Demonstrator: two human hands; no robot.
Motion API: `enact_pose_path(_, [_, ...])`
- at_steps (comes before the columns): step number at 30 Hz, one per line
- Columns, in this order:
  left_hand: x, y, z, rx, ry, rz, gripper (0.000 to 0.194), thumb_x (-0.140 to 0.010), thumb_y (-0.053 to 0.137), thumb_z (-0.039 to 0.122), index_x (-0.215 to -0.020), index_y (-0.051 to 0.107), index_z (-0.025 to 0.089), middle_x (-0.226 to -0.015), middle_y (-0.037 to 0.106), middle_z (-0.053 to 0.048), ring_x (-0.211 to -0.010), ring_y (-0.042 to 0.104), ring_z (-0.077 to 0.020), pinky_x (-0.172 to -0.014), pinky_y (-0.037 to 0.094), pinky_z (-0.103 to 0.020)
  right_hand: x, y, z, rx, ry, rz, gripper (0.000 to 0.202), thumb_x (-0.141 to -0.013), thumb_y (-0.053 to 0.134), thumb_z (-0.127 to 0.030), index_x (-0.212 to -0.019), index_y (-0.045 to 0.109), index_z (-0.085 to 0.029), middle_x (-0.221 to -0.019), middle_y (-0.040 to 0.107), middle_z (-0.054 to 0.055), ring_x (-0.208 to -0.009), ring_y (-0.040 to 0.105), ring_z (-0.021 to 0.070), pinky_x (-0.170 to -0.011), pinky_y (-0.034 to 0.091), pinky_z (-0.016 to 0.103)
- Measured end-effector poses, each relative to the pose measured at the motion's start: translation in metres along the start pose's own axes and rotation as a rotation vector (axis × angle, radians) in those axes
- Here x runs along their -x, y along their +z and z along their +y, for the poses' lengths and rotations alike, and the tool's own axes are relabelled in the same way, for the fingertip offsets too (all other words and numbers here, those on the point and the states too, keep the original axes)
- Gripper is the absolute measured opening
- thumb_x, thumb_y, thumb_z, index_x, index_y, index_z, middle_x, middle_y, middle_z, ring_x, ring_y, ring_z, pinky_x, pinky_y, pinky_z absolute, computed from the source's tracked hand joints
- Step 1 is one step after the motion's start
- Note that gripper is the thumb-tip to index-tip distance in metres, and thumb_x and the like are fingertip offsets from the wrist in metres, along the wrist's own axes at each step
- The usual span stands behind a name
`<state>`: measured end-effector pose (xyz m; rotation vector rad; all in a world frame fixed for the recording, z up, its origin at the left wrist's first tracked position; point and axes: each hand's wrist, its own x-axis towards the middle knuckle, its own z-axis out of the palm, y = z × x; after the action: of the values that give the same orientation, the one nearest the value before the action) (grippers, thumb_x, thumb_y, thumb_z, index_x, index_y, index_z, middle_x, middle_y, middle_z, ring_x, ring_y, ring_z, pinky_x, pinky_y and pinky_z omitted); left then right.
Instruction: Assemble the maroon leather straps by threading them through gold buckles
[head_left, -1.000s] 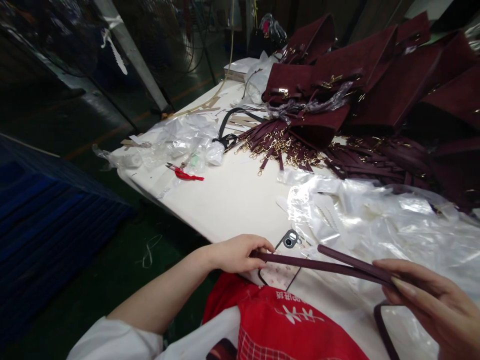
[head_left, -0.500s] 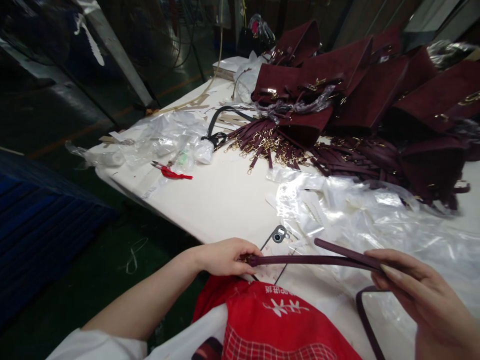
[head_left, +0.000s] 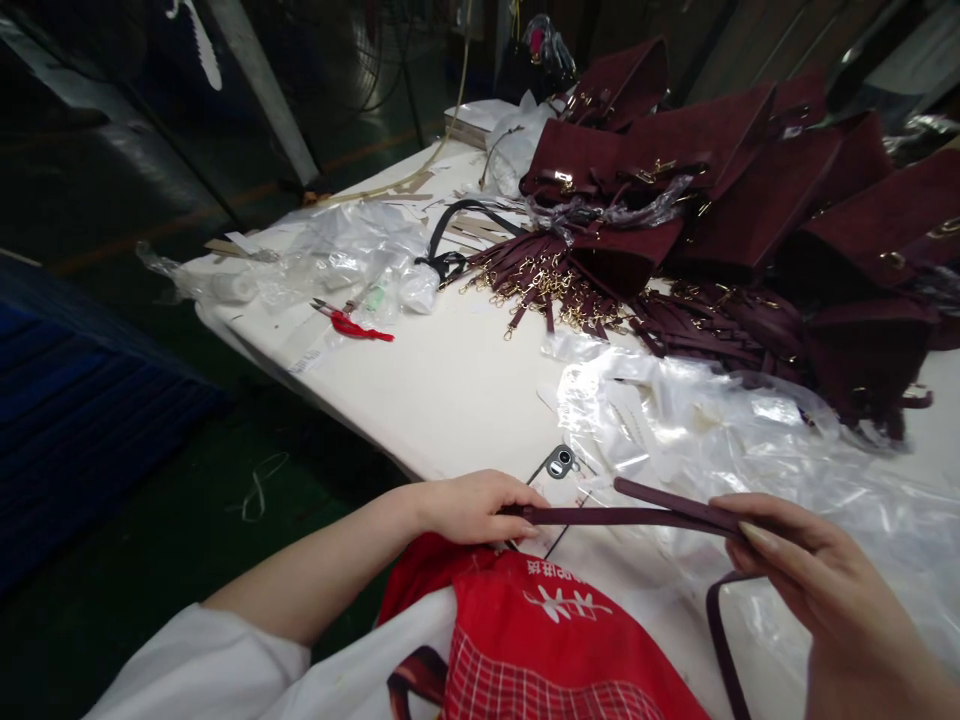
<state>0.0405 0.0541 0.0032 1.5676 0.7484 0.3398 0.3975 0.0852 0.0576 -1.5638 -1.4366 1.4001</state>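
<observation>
A maroon strap (head_left: 607, 516) stretches between my two hands, just above the table's near edge. My left hand (head_left: 484, 507) is closed on one end of it, and the fingers hide that end. Thumb and fingers of my right hand (head_left: 802, 560) pinch the strap where it doubles over. A short loose tail points left from the pinch, and a longer stretch hangs below in a loop. Partly behind the strap lies a phone (head_left: 559, 462) with a light patterned back.
Maroon bags (head_left: 675, 150) and a heap of straps with gold clasps (head_left: 555, 280) cover the far right. Clear plastic wrapping (head_left: 690, 420) lies before them. More plastic bags (head_left: 337, 250), a red-tasselled tool (head_left: 352, 322) and a black strap (head_left: 450, 225) are on the left.
Both hands still hold the strap. My right hand has shifted slightly left, and my left hand slightly right, now covering the strap's end fitting. The camera view has shifted slightly.
</observation>
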Motion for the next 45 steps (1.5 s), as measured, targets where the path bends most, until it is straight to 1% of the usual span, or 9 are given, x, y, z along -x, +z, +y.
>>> enact_pose_path(6, [-0.015,0.002,0.008,0.246,0.019,0.126,0.045,-0.086,0.066,0.043,-0.121,0.06,0.016,-0.088,0.069,-0.005,-0.068,0.062,-0.0141,-0.064,0.051,-0.024,-0.007,0.019,-0.022,0.205,-0.102,-0.072,0.03,-0.072,0.077,-0.048,-0.088,0.079,-0.023,-0.072,0.069,0.005,-0.057,0.057,0.0156,-0.05,0.049,0.023])
enact_pose_path(9, [-0.018,-0.003,0.013,0.357,-0.013,0.221,0.044,-0.08,0.072,0.046,-0.111,0.064,0.016,-0.082,0.069,-0.004,-0.063,0.06,-0.0128,-0.059,0.049,-0.022,-0.01,0.025,-0.031,0.281,-0.124,-0.118,0.031,-0.073,0.075,-0.049,-0.087,0.079,-0.023,-0.071,0.069,0.004,-0.054,0.055,0.0145,-0.048,0.047,0.023])
enact_pose_path(13, [-0.02,-0.011,0.022,0.118,0.06,0.266,0.028,-0.082,0.072,0.036,-0.102,0.073,0.017,-0.076,0.068,-0.001,-0.064,0.058,-0.0103,-0.06,0.044,-0.018,-0.016,0.028,-0.038,0.368,-0.136,-0.172,0.032,-0.073,0.074,-0.05,-0.087,0.08,-0.022,-0.073,0.071,0.004,-0.056,0.057,0.0147,-0.049,0.048,0.022])
enact_pose_path(18, [-0.025,-0.013,0.031,-0.066,0.193,0.262,0.029,-0.087,0.068,0.035,-0.11,0.072,0.018,-0.085,0.071,-0.002,-0.073,0.06,-0.0119,-0.066,0.043,-0.018,-0.019,0.032,-0.046,0.419,-0.192,-0.196,0.029,-0.071,0.075,-0.049,-0.082,0.081,-0.023,-0.061,0.067,0.002,-0.057,0.06,0.0166,-0.059,0.054,0.026])
enact_pose_path(23, [-0.029,-0.012,0.037,-0.197,0.255,0.281,0.029,-0.088,0.067,0.035,-0.113,0.072,0.021,-0.087,0.071,-0.003,-0.075,0.06,-0.0137,-0.07,0.044,-0.019,-0.017,0.034,-0.051,0.433,-0.221,-0.165,0.028,-0.07,0.076,-0.049,-0.082,0.081,-0.024,-0.07,0.073,0.004,-0.059,0.063,0.0179,-0.056,0.054,0.025])
enact_pose_path(30, [-0.028,-0.014,0.043,-0.107,0.228,0.314,0.032,-0.086,0.068,0.036,-0.115,0.069,0.021,-0.087,0.071,-0.001,-0.073,0.061,-0.0124,-0.069,0.045,-0.019,-0.011,0.034,-0.052,0.418,-0.243,-0.111,0.029,-0.071,0.075,-0.049,-0.083,0.08,-0.024,-0.07,0.072,0.004,-0.062,0.065,0.0192,-0.058,0.055,0.025])
enact_pose_path(36, [-0.031,-0.009,0.046,-0.283,0.276,0.271,0.027,-0.09,0.064,0.03,-0.116,0.069,0.024,-0.101,0.074,-0.004,-0.09,0.066,-0.0166,-0.079,0.045,-0.021,-0.008,0.033,-0.049,0.403,-0.221,-0.233,0.028,-0.076,0.073,-0.046,-0.094,0.08,-0.026,-0.075,0.074,0.004,-0.063,0.065,0.0183,-0.058,0.056,0.025])
enact_pose_path(40, [-0.032,-0.008,0.044,-0.273,0.228,0.248,0.029,-0.09,0.064,0.036,-0.113,0.069,0.02,-0.088,0.073,-0.003,-0.076,0.064,-0.0145,-0.069,0.045,-0.02,-0.011,0.024,-0.046,0.449,-0.207,-0.293,0.029,-0.079,0.071,-0.046,-0.098,0.08,-0.026,-0.094,0.077,0.007,-0.076,0.07,0.0227,-0.061,0.059,0.026])
enact_pose_path(45, [-0.028,-0.006,0.037,-0.263,0.16,0.35,0.028,-0.088,0.066,0.037,-0.107,0.069,0.017,-0.083,0.071,-0.003,-0.07,0.061,-0.0129,-0.064,0.044,-0.02,-0.017,0.014,-0.039,0.501,-0.203,-0.338,0.031,-0.083,0.067,-0.047,-0.102,0.078,-0.026,-0.097,0.077,0.007,-0.075,0.071,0.0226,-0.059,0.059,0.026])
